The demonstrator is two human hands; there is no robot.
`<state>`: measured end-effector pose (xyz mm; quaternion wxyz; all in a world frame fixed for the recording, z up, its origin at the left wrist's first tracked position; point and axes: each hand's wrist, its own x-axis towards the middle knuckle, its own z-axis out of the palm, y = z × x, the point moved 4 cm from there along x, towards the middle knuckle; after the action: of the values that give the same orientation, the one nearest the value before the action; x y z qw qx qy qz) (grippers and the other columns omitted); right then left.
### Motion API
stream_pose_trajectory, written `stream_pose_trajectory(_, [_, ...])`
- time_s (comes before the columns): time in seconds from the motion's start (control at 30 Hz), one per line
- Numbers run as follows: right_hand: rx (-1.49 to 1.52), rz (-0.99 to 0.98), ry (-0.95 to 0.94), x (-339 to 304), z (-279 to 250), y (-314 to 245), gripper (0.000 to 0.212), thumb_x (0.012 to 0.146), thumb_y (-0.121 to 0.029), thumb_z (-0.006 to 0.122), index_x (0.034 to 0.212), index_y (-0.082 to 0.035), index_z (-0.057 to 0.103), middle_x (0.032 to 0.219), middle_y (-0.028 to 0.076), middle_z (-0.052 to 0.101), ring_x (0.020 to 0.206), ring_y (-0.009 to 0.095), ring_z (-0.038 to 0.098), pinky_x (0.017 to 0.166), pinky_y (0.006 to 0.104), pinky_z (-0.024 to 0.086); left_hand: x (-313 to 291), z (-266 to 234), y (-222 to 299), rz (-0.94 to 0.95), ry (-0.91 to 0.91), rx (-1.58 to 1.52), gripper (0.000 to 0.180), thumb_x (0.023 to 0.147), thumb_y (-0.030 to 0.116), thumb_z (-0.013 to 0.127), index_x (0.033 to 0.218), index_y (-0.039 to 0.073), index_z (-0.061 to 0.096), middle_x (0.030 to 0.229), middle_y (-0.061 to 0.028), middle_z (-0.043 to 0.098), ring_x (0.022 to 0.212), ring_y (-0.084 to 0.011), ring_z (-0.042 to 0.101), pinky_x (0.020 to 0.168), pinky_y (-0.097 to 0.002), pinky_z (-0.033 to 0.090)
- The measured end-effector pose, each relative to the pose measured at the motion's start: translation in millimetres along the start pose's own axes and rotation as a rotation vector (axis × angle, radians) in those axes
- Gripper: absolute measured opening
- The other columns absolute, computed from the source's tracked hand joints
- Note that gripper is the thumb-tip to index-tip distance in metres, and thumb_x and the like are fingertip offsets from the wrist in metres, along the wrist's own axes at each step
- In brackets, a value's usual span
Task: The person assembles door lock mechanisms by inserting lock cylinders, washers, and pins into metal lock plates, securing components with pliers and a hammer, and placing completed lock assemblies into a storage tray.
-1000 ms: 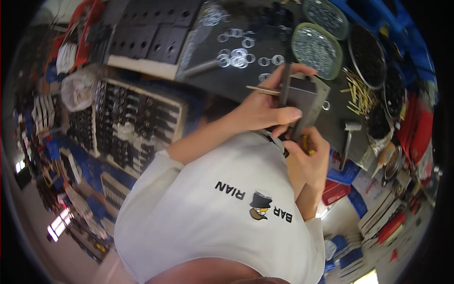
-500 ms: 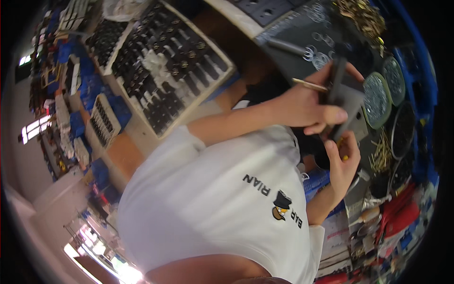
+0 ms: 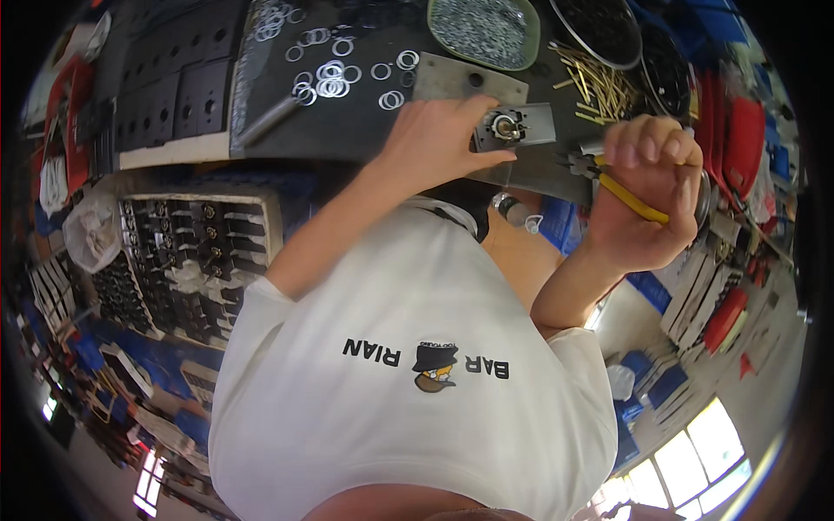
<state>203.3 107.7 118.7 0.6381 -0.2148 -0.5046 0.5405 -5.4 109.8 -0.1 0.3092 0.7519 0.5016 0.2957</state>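
Over the near edge of the dark workbench, my left hand point(image 3: 430, 139) grips a dark metal block-like assembly point(image 3: 540, 123) between thumb and fingers. A round mechanism with a brass-coloured centre sits on the upturned end of the assembly. To its right, my right hand point(image 3: 647, 239) is raised, with its fingers curled around pliers point(image 3: 632, 200) with yellow handles. The pliers' dark jaws point left toward the assembly, apart from it. Beyond the left hand lies a flat grey metal plate point(image 3: 443, 78) with a hole.
Loose metal rings point(image 3: 332, 82) and a metal rod point(image 3: 269, 120) lie left on the bench, beside dark drilled blocks point(image 3: 182, 95). A green tray point(image 3: 432, 35) of small metal parts, brass pins point(image 3: 599, 87) and red bins point(image 3: 745, 148) are right. A crate point(image 3: 274, 226) of dark parts stands lower left.
The view has turned. Both hands were close together at the raised dark assembly, a brass pin sticking out by my left hand; now the right hand is apart with the pliers, the mechanism showing.
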Motion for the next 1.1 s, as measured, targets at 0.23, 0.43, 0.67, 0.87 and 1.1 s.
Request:
stream_pose_trajectory(0.23, [0.077,0.039,-0.071,-1,13,16,0.047,0.099,-0.035,0.052,0.129,0.001,0.055,0.112,0.014,0.049,0.093,0.023,0.045,0.081,0.0394,0.039,2,2,1,0.099,-0.023,-0.023,0.065,0.084,0.052,0.089,0.130,0.010,0.072,0.085,-0.0099,0.075,0.073,-0.0311,0.073,0.064,-0.0426,0.057])
stream_pose_trajectory(0.43, [0.098,0.031,-0.089,-1,22,26,0.051,0.102,-0.041,0.049,0.133,-0.001,0.055,0.112,0.013,0.049,0.093,0.023,0.045,0.082,0.0397,0.040,1,0,2,0.110,-0.012,-0.046,0.066,0.082,0.051,0.090,0.131,0.011,0.073,0.094,-0.0065,0.077,0.076,-0.0294,0.074,0.067,-0.0406,0.058])
stream_pose_trajectory(0.67, [0.009,-0.045,-0.032,-10,26,47,0.053,0.103,-0.039,0.049,0.135,0.003,0.052,0.117,0.018,0.051,0.096,0.026,0.048,0.086,0.0430,0.043,0,2,0,0.053,0.092,-0.075,0.063,0.071,0.043,0.100,0.117,0.006,0.079,0.085,-0.0102,0.075,0.060,-0.0221,0.066,0.059,-0.0341,0.054])
stream_pose_trajectory(0.87, [0.005,-0.047,-0.034,-8,26,50,0.052,0.103,-0.037,0.050,0.135,0.004,0.051,0.118,0.019,0.051,0.097,0.027,0.049,0.087,0.0433,0.043,-1,3,0,0.058,0.101,-0.051,0.063,0.071,0.044,0.099,0.115,0.005,0.079,0.081,-0.0100,0.074,0.060,-0.0228,0.068,0.059,-0.0347,0.055])
stream_pose_trajectory(1.1, [-0.001,-0.016,-0.047,-8,30,51,0.054,0.103,-0.037,0.052,0.135,0.007,0.052,0.118,0.020,0.051,0.097,0.027,0.049,0.087,0.0431,0.043,1,2,0,0.095,0.075,-0.058,0.061,0.074,0.045,0.097,0.118,0.007,0.078,0.085,-0.0102,0.075,0.067,-0.0248,0.071,0.062,-0.0362,0.056])
